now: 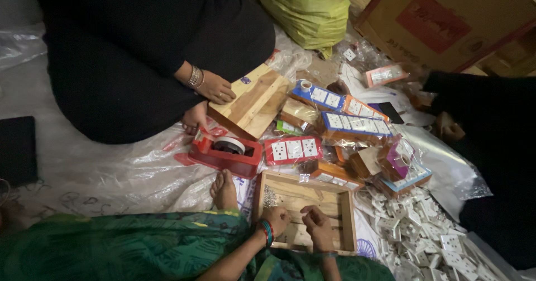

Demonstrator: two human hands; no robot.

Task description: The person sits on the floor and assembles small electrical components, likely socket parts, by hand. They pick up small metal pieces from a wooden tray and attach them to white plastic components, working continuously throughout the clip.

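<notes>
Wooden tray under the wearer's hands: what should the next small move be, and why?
Probably reach the left hand toward the small screws heaped in the wooden tray corner. Both hands, the right hand too, rest curled inside the tray, seemingly working small parts, and that pile lies beside the left.

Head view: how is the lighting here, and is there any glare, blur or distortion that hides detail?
Head view: dim overall, with the black clothing at the top and right losing all detail; glare streaks on the clear plastic sheet; edges bend slightly as with a wide lens; the left hand and right hand in the wooden tray look soft, so their fingers are hard to separate.
</notes>
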